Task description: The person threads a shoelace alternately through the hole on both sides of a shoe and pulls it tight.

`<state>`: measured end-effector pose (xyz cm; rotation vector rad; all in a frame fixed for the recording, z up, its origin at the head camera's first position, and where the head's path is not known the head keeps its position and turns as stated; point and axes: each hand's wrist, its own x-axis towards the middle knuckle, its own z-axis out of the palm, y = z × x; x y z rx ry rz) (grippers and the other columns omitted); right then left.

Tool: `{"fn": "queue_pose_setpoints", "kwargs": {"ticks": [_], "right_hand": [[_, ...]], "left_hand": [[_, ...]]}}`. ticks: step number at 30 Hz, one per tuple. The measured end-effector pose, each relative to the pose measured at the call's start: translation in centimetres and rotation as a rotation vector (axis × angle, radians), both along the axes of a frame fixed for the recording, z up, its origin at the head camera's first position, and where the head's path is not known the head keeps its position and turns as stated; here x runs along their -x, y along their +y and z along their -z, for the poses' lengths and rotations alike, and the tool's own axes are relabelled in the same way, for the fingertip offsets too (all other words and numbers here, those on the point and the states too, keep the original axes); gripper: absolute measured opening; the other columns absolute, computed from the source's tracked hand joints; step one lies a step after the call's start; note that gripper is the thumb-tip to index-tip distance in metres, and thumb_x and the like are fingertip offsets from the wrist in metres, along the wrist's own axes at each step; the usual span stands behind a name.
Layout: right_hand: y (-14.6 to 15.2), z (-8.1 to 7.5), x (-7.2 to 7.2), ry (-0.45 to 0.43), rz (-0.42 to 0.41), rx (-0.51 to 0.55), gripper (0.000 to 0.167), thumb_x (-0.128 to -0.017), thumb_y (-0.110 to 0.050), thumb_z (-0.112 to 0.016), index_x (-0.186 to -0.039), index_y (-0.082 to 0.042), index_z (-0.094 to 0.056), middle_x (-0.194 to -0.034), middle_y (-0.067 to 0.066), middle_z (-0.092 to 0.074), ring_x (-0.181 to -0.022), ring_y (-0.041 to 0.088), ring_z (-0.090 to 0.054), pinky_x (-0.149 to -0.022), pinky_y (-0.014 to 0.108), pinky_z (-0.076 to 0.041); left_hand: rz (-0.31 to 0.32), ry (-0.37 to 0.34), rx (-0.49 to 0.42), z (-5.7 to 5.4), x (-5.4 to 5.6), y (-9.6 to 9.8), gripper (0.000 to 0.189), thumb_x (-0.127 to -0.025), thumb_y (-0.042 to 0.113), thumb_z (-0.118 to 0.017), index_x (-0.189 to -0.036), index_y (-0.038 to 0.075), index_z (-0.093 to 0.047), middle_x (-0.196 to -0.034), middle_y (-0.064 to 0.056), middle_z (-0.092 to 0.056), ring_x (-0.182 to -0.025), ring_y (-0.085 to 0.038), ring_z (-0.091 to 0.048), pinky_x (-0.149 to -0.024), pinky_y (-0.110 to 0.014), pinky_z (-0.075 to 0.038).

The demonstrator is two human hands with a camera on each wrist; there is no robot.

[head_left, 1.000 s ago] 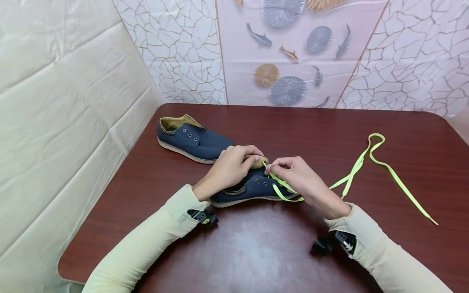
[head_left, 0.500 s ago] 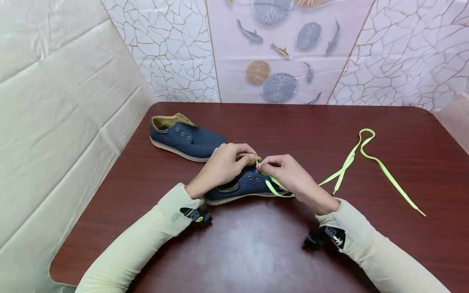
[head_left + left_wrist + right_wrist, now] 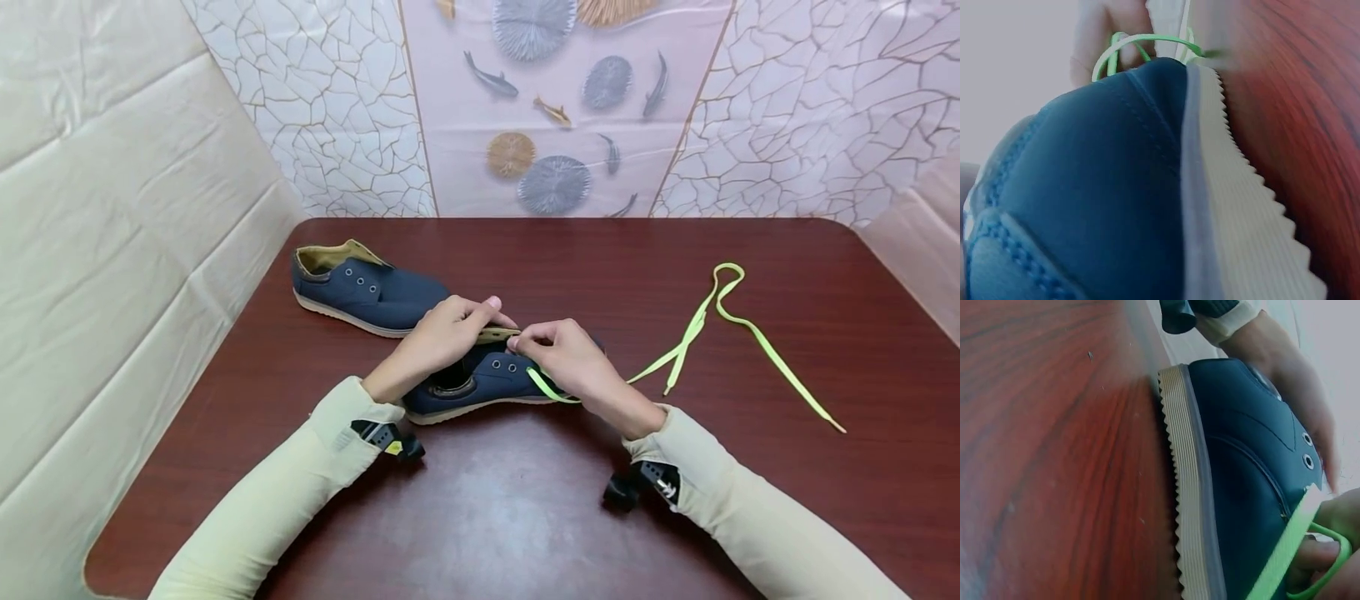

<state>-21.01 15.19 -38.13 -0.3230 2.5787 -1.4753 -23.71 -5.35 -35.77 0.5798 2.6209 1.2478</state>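
A navy lace-up shoe (image 3: 480,392) stands on the table between my hands, toe to the right. Its side fills much of the left wrist view, and its metal eyelets (image 3: 1308,461) show in the right wrist view. My left hand (image 3: 446,333) lies over the far side of the opening, index finger along the tan-lined far flap (image 3: 495,335), thumb raised off it. My right hand (image 3: 566,358) pinches a neon yellow-green shoelace (image 3: 1291,540) beside that flap; the pinched tip is hidden by the fingers. A strand (image 3: 542,386) runs from the near-side eyelets.
Behind, to the left, sits a second navy shoe (image 3: 367,292) without a lace. On the right, yellow-green lace (image 3: 780,362) lies in a loop across the reddish-brown table (image 3: 487,517). A patterned backdrop (image 3: 555,108) stands behind the table, with pale cloth (image 3: 127,250) at left.
My left thumb has lifted from the far flap it pressed before. My right hand stays close to the flap with its fingertips together. The whole head view has shifted slightly.
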Motion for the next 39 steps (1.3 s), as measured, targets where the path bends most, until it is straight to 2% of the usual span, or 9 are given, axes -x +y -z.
{"fn": "queue_pose_setpoints", "kwargs": {"ticks": [5,8,11,17,21,28,33,35,39], "right_hand": [[-0.1,0.3,-0.2,0.022,0.013,0.032,0.023,-0.104,-0.019,-0.065,-0.098,-0.009,-0.084,-0.103,0.001,-0.08,-0.111,0.017,-0.066,-0.097,0.033,-0.045],[0.0,0.3,-0.1,0.014,0.008,0.029,0.022,-0.104,-0.018,-0.064,-0.1,-0.009,-0.084,-0.103,0.002,-0.08,-0.112,0.018,-0.067,-0.098,0.034,-0.046],[0.0,-0.1,-0.1,-0.009,-0.007,0.015,0.021,-0.103,-0.017,-0.064,-0.102,-0.009,-0.083,-0.103,0.002,-0.079,-0.111,0.02,-0.067,-0.096,0.034,-0.046],[0.5,-0.4,0.0,-0.04,-0.027,-0.016,0.022,-0.103,-0.017,-0.063,-0.104,-0.01,-0.083,-0.11,0.004,-0.078,-0.11,0.02,-0.064,-0.092,0.032,-0.045],[0.9,-0.4,0.2,-0.062,-0.044,-0.005,0.023,-0.103,-0.014,-0.061,-0.105,-0.007,-0.082,-0.113,0.006,-0.077,-0.102,0.017,-0.058,-0.085,0.029,-0.042],[1.4,-0.1,0.6,-0.13,-0.071,-0.004,0.021,-0.103,-0.013,-0.062,-0.108,-0.008,-0.082,-0.096,-0.001,-0.067,-0.062,0.011,-0.032,-0.056,0.026,-0.025],[1.6,-0.1,0.7,-0.157,-0.095,0.035,0.024,-0.101,-0.015,-0.061,-0.109,-0.009,-0.083,-0.109,-0.002,-0.076,-0.084,0.006,-0.054,-0.075,0.023,-0.04],[1.6,-0.1,0.8,-0.165,-0.102,0.058,0.021,-0.1,-0.017,-0.063,-0.105,-0.009,-0.082,-0.095,-0.005,-0.073,-0.091,0.007,-0.053,-0.08,0.023,-0.04],[2.0,-0.4,1.0,-0.207,-0.116,0.115,0.019,-0.1,-0.019,-0.067,-0.105,-0.007,-0.081,-0.089,-0.008,-0.065,-0.081,0.01,-0.052,-0.071,0.024,-0.046]], "left_hand": [[0.084,-0.093,-0.076,0.0,0.5,-0.3,0.033,-0.112,0.021,-0.05,-0.118,0.014,-0.082,-0.119,-0.001,-0.077,-0.116,-0.014,-0.065,-0.095,-0.033,-0.049],[0.132,-0.135,-0.116,-0.1,0.6,-0.5,0.027,-0.109,0.013,-0.055,-0.12,0.008,-0.08,-0.117,-0.004,-0.078,-0.116,-0.016,-0.067,-0.101,-0.033,-0.05],[0.147,-0.095,-0.103,0.1,0.6,-0.6,0.023,-0.108,0.012,-0.06,-0.119,0.008,-0.079,-0.115,-0.005,-0.078,-0.114,-0.015,-0.068,-0.101,-0.034,-0.051],[0.062,0.175,0.111,0.3,-0.1,0.1,0.015,-0.105,0.027,-0.069,-0.109,0.024,-0.083,-0.102,0.01,-0.079,-0.094,-0.009,-0.069,-0.088,-0.036,-0.049],[0.003,0.279,0.214,0.2,-0.4,0.9,0.01,-0.102,0.032,-0.073,-0.103,0.029,-0.082,-0.091,0.015,-0.077,-0.086,-0.009,-0.068,-0.081,-0.037,-0.049],[-0.016,0.307,0.3,0.4,-1.0,1.4,0.009,-0.103,0.031,-0.071,-0.102,0.027,-0.078,-0.088,0.015,-0.076,-0.078,-0.009,-0.067,-0.07,-0.034,-0.05],[-0.058,0.287,0.264,0.6,-1.1,1.3,0.011,-0.107,0.025,-0.064,-0.103,0.022,-0.074,-0.094,0.011,-0.076,-0.076,-0.01,-0.064,-0.071,-0.034,-0.048],[-0.089,0.282,0.229,0.6,-1.1,1.3,0.013,-0.108,0.023,-0.061,-0.102,0.02,-0.072,-0.094,0.012,-0.076,-0.077,-0.009,-0.065,-0.072,-0.034,-0.049],[-0.14,0.276,0.115,0.4,-1.0,1.3,0.015,-0.109,0.019,-0.056,-0.101,0.017,-0.069,-0.092,0.01,-0.077,-0.077,-0.01,-0.067,-0.072,-0.035,-0.048]]}}
